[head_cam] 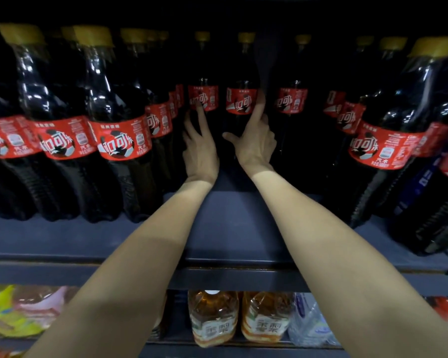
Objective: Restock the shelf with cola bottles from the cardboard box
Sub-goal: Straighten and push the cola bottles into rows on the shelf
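Head view: both arms reach deep into the shelf (233, 228), the left hand (201, 148) and right hand (255, 143) with fingers straight, each touching a rear cola bottle (203, 98), the right its neighbour (241, 100); no box shows. A hard nudge could topple these upright bottles into the dark row behind.

Two bare forearms stretch forward side by side, wrists nearly level. The left hand (201, 148) spreads its straight fingers, index raised highest. The right hand (255, 143) points its index finger up and forward, thumb splayed to the left, its other fingers loosely bent; neither hand grips anything
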`<state>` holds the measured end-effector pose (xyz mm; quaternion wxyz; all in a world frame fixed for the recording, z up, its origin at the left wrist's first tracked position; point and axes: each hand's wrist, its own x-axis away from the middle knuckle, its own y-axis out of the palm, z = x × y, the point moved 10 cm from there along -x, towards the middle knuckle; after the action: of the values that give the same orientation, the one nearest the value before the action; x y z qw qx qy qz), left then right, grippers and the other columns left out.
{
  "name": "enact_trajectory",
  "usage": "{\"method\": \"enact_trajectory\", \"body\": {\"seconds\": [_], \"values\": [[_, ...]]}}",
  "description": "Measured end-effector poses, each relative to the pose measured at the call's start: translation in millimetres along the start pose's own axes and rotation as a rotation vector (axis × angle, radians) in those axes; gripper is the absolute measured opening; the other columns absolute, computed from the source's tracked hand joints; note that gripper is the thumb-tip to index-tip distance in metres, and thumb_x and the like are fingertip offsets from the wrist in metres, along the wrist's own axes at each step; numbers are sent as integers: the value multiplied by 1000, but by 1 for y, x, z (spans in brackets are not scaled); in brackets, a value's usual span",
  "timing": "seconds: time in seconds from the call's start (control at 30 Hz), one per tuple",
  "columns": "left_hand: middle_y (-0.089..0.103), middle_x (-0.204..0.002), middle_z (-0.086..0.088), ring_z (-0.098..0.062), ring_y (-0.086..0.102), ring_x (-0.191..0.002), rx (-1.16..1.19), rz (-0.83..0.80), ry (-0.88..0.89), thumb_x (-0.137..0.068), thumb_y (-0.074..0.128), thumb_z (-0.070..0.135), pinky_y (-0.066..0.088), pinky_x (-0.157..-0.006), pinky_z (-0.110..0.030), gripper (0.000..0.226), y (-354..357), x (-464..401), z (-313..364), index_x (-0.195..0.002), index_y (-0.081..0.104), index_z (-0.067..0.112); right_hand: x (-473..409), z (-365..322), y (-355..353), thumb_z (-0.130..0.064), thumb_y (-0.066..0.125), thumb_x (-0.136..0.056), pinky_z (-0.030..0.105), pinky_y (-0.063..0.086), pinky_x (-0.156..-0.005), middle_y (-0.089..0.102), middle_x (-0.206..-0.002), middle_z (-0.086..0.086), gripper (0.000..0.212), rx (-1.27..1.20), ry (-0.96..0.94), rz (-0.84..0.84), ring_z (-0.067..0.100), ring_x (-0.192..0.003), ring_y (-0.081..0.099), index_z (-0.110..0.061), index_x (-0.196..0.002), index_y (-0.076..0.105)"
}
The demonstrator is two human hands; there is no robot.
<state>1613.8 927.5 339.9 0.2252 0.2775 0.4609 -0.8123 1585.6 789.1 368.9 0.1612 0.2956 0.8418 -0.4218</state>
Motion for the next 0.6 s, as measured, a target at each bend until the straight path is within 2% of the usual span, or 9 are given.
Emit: {"method": "enact_trajectory", "body": {"seconds": [0.13,0.23,0.37,0.4,0.47,0.53,0.6], "values": [[15,-154,-23,-40,36,-131,51,-4,10,-89,58,11,46,-93,-47,86,-1,1,-2,-151,-2,14,-5,-9,10,-36,73,-80,43,47,-86,46,-136,16,107,51,-12,-18,33,-111,58,-23,-151,-6],[4,-157,-20,-39,24,-140,186,-61,27,-85,60,7,33,-107,-45,93,0,5,-1,-151,-5,14,-4,-12,15,-35,72,-81,42,47,-84,45,-135,15,107,83,-23,-21,32,-110,58,-22,-151,-8],[-1,-158,-18,-35,12,-144,238,-141,-2,-90,53,9,19,-115,-41,82,-7,16,8,-151,-2,12,8,-12,15,-23,65,-88,42,48,-82,37,-140,17,95,62,-35,-118,34,-112,56,-21,-151,-5],[3,-158,-17,-33,12,-144,256,-139,-10,-89,52,7,18,-115,-37,80,-12,19,12,-151,3,12,14,-12,10,-18,61,-89,42,48,-84,35,-142,17,87,55,-49,-137,34,-115,54,-20,-152,0],[23,-153,-17,-32,24,-139,347,-65,33,-85,53,2,20,-110,-27,71,-33,25,23,-148,22,10,33,-12,-13,-12,55,-90,43,49,-90,35,-143,15,68,23,-104,-100,33,-120,49,-17,-150,22],[47,-136,-16,-32,41,-126,441,32,139,-81,53,2,24,-103,-21,57,-54,33,42,-137,42,5,58,-10,-53,-9,54,-88,41,47,-91,46,-136,14,50,-76,-177,22,31,-118,51,-13,-136,47],[57,-123,-13,-30,51,-114,510,34,224,-82,53,5,32,-96,-22,47,-59,41,63,-129,50,4,86,3,-97,-11,54,-86,33,45,-86,58,-121,11,37,-109,-192,157,29,-110,55,-12,-123,58]]}}
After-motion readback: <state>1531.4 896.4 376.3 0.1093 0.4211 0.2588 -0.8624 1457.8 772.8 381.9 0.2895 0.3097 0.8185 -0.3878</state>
